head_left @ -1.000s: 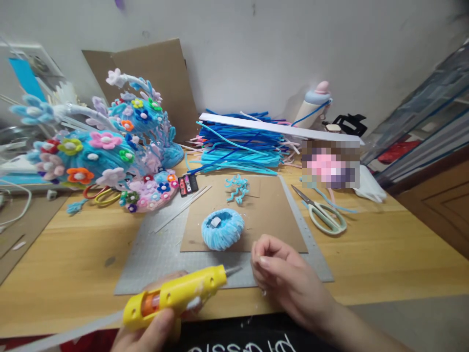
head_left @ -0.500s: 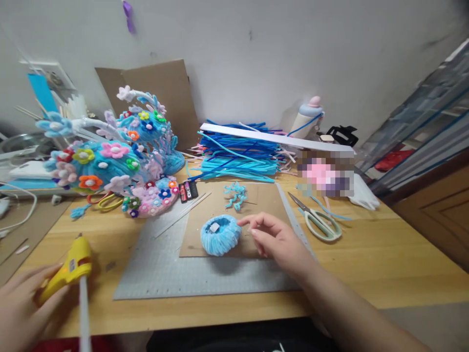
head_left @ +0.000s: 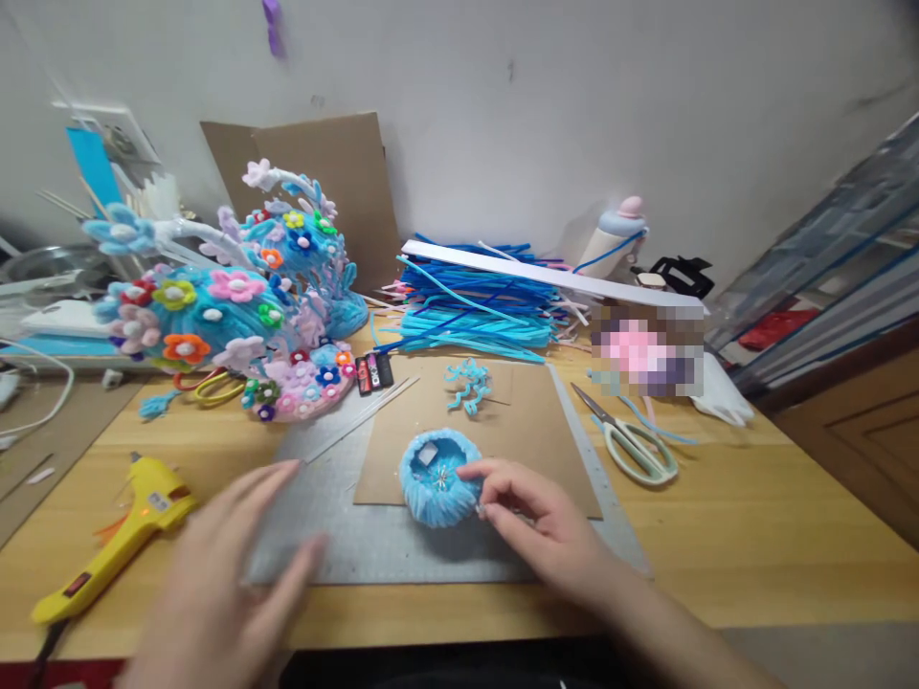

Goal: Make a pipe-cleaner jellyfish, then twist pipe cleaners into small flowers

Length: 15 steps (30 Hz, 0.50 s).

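A light blue fuzzy bowl (head_left: 437, 478) made of pipe cleaners sits on a brown cardboard sheet (head_left: 531, 421). My right hand (head_left: 538, 522) touches its right rim, thumb and forefinger pinching something small and shiny at the edge. My left hand (head_left: 222, 584) hovers empty over the grey cutting mat (head_left: 359, 541), fingers spread, blurred by motion. The yellow glue gun (head_left: 119, 536) lies on the wooden table to the left of that hand.
A large pipe-cleaner sculpture with coloured flowers (head_left: 230, 306) stands at the back left. Stacked blue pipe cleaners (head_left: 474, 301) lie behind the cardboard sheet under a white strip. Green-handled scissors (head_left: 636, 440) rest at the right, a small blue curl (head_left: 466, 383) on the cardboard.
My left hand has let go of the glue gun, which now lies on the table, and moved right over the mat. My right hand reached the blue bowl's rim.
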Available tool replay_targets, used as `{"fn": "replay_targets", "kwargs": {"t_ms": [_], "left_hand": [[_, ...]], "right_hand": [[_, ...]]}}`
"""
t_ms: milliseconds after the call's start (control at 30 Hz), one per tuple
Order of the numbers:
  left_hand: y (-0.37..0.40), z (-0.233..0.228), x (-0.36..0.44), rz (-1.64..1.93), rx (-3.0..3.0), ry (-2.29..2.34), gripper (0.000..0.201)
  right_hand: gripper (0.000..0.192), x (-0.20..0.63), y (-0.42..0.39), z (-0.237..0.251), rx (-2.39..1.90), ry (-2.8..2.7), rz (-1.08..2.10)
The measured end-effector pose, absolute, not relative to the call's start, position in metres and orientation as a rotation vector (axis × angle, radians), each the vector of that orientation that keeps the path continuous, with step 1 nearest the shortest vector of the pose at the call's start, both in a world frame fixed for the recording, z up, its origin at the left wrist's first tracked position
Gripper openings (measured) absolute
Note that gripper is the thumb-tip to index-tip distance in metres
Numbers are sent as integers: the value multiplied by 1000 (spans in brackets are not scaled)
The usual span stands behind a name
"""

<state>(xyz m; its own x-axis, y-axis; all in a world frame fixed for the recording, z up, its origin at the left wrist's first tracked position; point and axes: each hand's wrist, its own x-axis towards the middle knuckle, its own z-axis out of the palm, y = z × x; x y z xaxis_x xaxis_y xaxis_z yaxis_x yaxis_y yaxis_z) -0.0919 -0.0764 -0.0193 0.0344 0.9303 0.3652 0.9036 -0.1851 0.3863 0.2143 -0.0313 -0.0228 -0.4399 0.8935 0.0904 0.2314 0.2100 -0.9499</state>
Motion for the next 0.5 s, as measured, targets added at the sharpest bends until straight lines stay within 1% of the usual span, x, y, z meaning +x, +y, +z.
{"fn": "replay_targets", "kwargs": {"t_ms": [100, 167, 200, 300, 367, 500], "left_hand": [[-61, -16, -23, 750, 2260, 1700, 80], [-50, -23, 0, 699, 2234, 1595, 88], [-46, -27, 6, 697, 2212, 1573, 88], [-40, -37, 13, 717, 2147, 1564, 77], [-40, -40, 15, 742, 2129, 1561, 74], [-45, -44, 20, 816, 2099, 1536, 82]], "right_hand": [[11, 217, -39, -26, -1060, -1824, 1238], [11, 218, -42, -28, -1062, -1807, 1237], [11, 218, -43, -30, -1065, -1791, 1243], [12, 220, -45, -33, -1066, -1712, 1295], [14, 222, -46, -34, -1065, -1618, 1350], [11, 232, -44, -36, -1064, -1416, 1378]]}}
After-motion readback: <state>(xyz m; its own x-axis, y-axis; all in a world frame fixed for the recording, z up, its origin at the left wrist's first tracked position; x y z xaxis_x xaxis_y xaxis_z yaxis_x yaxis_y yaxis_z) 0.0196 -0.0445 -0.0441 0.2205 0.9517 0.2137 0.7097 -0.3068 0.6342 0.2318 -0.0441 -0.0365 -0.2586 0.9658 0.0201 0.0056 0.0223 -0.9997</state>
